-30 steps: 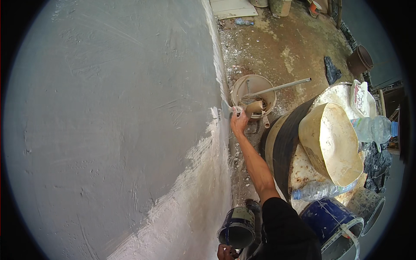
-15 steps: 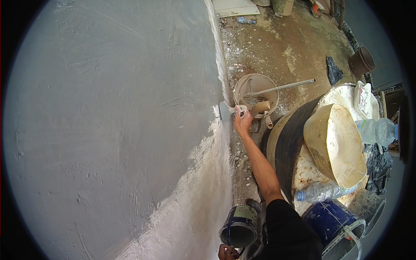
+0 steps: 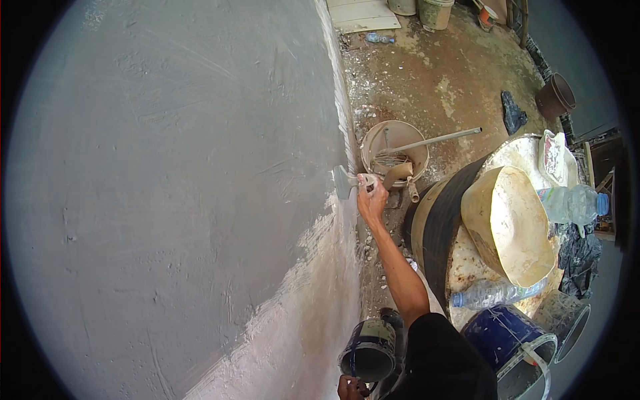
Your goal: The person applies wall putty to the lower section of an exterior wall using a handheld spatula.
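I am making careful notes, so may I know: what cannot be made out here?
- Scraper: in the head view, part of its handle is hidden by the right hand.
- Left hand: in the head view, its wrist is cut off by the lower edge.
- Bucket at that hand: head view, contents unclear, inside in shadow.

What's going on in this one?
A person's right hand holds a flat-bladed tool at the wall, near where a grey area meets a paler patch. The left hand, at the lower edge, grips a small bucket by its rim or handle; which is unclear. To the right, a pale basin rests on a drum.
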